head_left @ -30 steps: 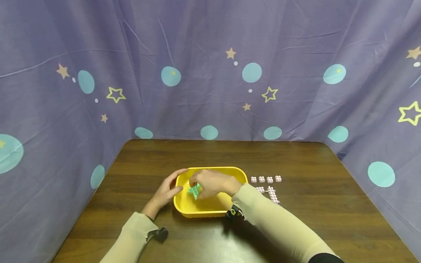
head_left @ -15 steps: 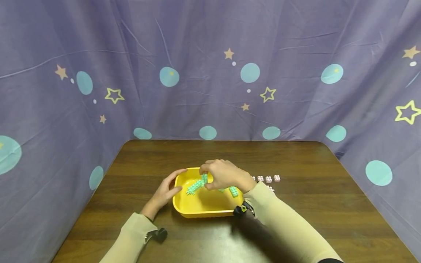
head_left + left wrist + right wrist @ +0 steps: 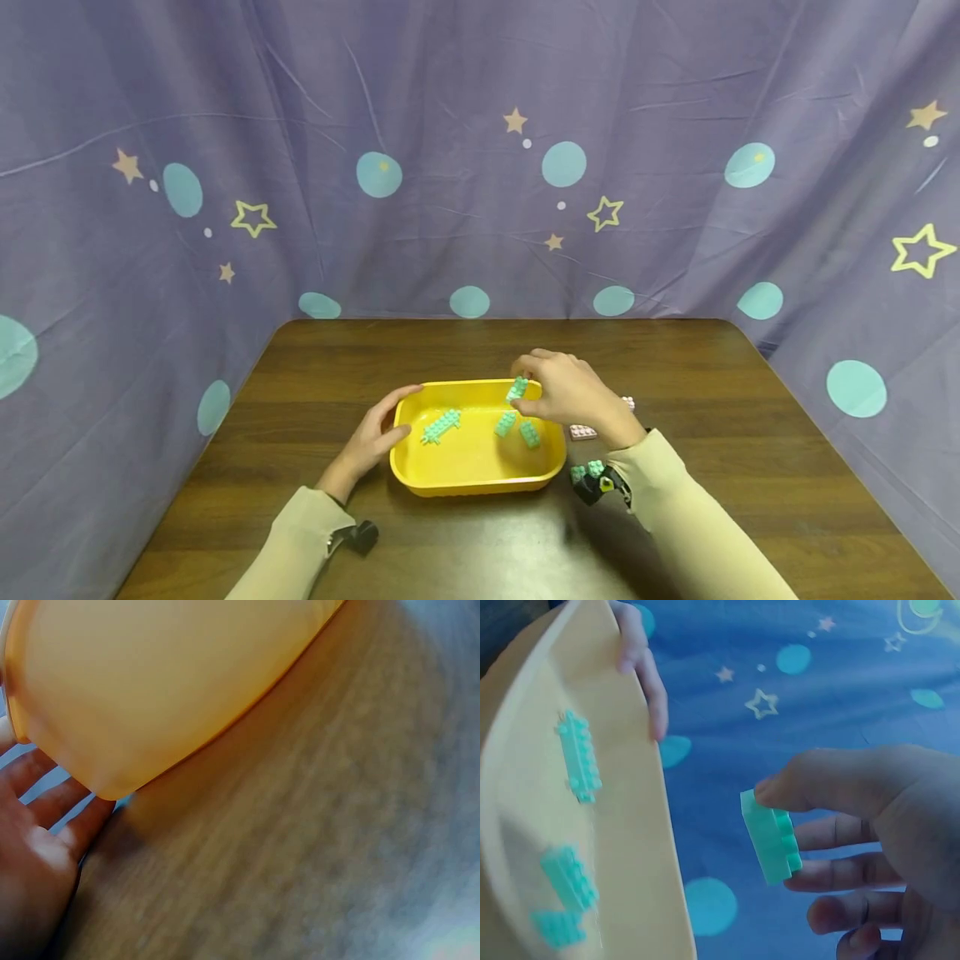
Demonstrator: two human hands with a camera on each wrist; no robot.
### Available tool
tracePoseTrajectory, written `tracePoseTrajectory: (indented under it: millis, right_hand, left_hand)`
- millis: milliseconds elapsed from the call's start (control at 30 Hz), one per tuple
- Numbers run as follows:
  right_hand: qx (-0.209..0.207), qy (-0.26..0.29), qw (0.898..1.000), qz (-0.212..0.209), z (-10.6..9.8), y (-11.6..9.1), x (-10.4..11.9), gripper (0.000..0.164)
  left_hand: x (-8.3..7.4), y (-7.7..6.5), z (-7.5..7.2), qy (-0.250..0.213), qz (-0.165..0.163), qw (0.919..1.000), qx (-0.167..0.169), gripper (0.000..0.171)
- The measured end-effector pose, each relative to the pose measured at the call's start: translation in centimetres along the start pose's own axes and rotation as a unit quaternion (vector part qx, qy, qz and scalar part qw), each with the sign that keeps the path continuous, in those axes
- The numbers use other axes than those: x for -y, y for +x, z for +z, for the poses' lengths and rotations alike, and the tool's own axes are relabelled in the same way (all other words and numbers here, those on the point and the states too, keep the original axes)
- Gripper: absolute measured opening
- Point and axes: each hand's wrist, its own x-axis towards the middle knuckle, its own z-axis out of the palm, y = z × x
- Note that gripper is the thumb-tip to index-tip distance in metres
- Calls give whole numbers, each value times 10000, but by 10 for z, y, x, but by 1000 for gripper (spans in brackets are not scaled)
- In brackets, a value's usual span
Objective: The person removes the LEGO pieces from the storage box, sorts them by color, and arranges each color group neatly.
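My left hand (image 3: 371,437) holds the yellow plastic bin (image 3: 480,485) at its left end, thumb at the rim and fingers spread along the outer wall. Between thumb and fingers, my right hand (image 3: 576,393) pinches a mint-green toy brick (image 3: 769,840). That hand is over the bin's back right corner, with the brick raised above the rim. Inside the bin, a longer green studded piece (image 3: 441,427) lies on the left. Two green bricks, one of them a short brick (image 3: 529,434), lie close together on the right.
Pink bricks (image 3: 582,432) lie on the wooden table (image 3: 420,350) right of the bin, partly hidden by the right hand. Near the right wrist's black camera are small green bricks (image 3: 595,468). A purple curtain (image 3: 465,167) with stars and dots hangs behind the table.
My right hand has risen out of the bin and moved right, carrying a green brick. The longer green piece now lies uncovered at the left. My left hand stays at the bin's end.
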Motion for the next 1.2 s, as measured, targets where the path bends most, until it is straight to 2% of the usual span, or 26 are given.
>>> tracePoseTrajectory:
  millis: [200, 400, 667, 800, 967, 1200]
  right_hand:
    - [-349, 13, 9975, 619, -6, -27, -19, 32]
    - [-351, -23, 9894, 1407, -7, -54, -36, 35]
    - [-50, -99, 9714, 2371, -6, -86, -51, 39]
    - [49, -110, 9640, 2657, -6, -100, -55, 39]
    - [387, -155, 9555, 2920, -5, -115, -55, 38]
    - [975, -107, 9387, 3306, 2, -131, -51, 35]
  left_hand:
    - [4, -2, 1, -47, -14, 10000, 0, 59]
    - [7, -3, 2, -92, 14, 10000, 23, 59]
    - [3, -1, 2, -230, 105, 9997, 26, 57]
    - [1, 1, 1, -204, 192, 9996, 44, 57]
    - [1, 2, 0, -141, 150, 9998, 41, 57]
    - [0, 1, 1, -62, -115, 9999, -1, 59]
